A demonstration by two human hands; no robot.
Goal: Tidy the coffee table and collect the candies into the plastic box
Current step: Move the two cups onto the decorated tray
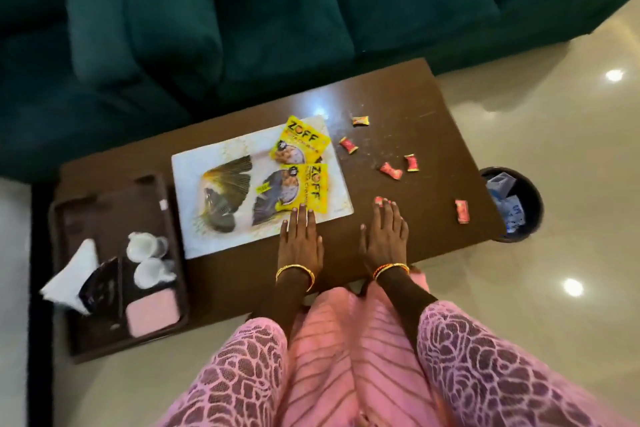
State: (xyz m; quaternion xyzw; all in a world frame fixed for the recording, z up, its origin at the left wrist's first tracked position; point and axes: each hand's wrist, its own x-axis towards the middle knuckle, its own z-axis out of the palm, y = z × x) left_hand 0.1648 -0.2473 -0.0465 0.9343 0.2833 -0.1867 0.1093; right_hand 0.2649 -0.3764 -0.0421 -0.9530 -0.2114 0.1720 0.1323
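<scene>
Several red-wrapped candies lie scattered on the right half of the dark wooden coffee table (214,284), among them a candy (361,120) at the back, a candy (391,170) in the middle and a candy (462,211) near the right edge. My left hand (300,239) lies flat with straight fingers on the front corner of a white placemat (207,218). My right hand (383,230) lies flat on the table, its fingertips touching another candy (378,201). A pink-lidded plastic box (152,311) sits in a brown tray (86,211) at the left.
Two yellow ZOFF packets (304,140) (304,191) lie on the placemat. The tray also holds white cups (142,246), a tissue (74,274) and a dark holder (100,284). A dark bin (530,204) stands right of the table. A green sofa (242,10) is behind.
</scene>
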